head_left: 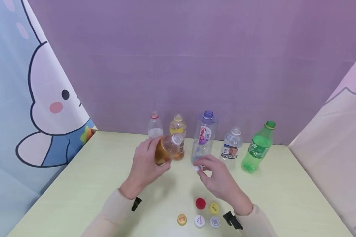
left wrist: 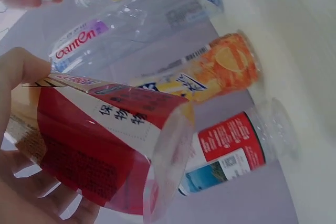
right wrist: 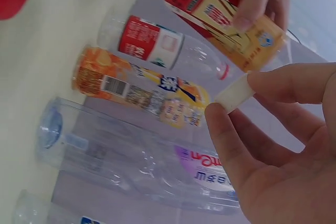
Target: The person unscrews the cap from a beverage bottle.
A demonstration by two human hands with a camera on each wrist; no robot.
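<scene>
My left hand (head_left: 145, 163) grips a clear plastic bottle (head_left: 167, 149) above the table, its neck leaning to the right. The left wrist view shows a red, white and tan label (left wrist: 100, 140) on that bottle, with the thumb on one side and fingers on the other. To the right, my right hand (head_left: 221, 179) pinches a white bottle cap (right wrist: 234, 94) between thumb and fingertips, apart from the bottle. Below it on the table lie a red cap (head_left: 200, 203), a yellow cap (head_left: 214, 208), an orange cap (head_left: 182, 219) and two white ones.
Behind my hands stand a red-ringed bottle (head_left: 155, 126), an orange-labelled bottle (head_left: 178, 126), a tall purple-necked bottle (head_left: 206, 135), a short clear bottle (head_left: 232, 144) and a green bottle (head_left: 258, 148). A purple cloth (head_left: 195, 65) hangs along the table's back edge.
</scene>
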